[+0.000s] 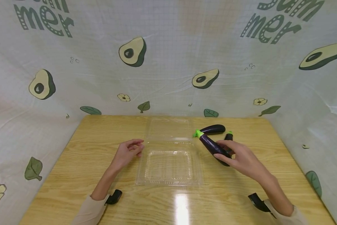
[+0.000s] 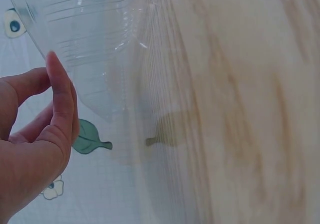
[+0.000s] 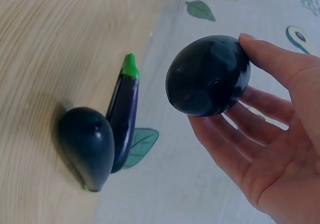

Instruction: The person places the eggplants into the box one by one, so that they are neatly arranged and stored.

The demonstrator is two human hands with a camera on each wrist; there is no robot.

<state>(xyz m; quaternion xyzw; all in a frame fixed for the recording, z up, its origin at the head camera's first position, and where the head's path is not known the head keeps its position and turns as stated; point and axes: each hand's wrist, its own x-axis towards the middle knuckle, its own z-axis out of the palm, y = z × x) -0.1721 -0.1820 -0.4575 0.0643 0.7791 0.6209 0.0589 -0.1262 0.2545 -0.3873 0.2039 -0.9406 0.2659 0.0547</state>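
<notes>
From here I see a person in plain beige sleeves, the left sleeve (image 1: 87, 212) toward the near left of the clear plastic container (image 1: 168, 165) and the right sleeve (image 1: 288, 217) toward its near right. The left hand (image 1: 128, 153) and right hand (image 1: 238, 157) are bare. At each cuff sits a small, glossy black device, the left one (image 1: 114, 197) stubby and bent, the right one (image 1: 258, 202) longer, blunt-ended.

My right hand (image 1: 242, 157) grips an eggplant (image 1: 208, 143), green stem toward the open clear box (image 1: 171, 182). My left hand (image 1: 126, 153): just beside box's left edge. Second eggplant (image 1: 214, 129) behind, third eggplant (image 1: 229, 136) partly hidden by my fingers. Wood table (image 1: 86, 150), avocado-print cloth (image 1: 168, 90).
</notes>
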